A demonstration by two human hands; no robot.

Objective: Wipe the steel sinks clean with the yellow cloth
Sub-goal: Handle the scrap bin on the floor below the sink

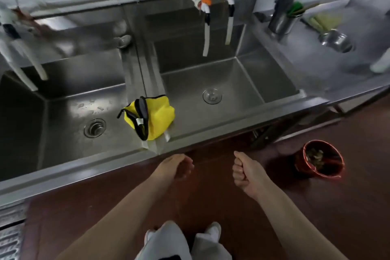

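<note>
The yellow cloth point(155, 117), edged in black with a small white tag, lies bunched on the steel divider between the two sinks. The left sink point(69, 154) has a round drain and a few water drops on its floor. The right sink point(242, 116) has its drain near the middle. Both hands hang in front of the sink's front rim, over the red-brown floor, apart from the cloth. My left hand point(176, 167) has its fingers curled and holds nothing. My right hand point(244, 170) is balled in a fist, also holding nothing.
White taps point(207, 25) hang over the right sink, more taps point(19, 55) over the left. On the steel counter to the right stand a metal utensil cup point(281, 22) and a steel bowl point(335, 41). A red bucket point(320, 159) sits on the floor at right.
</note>
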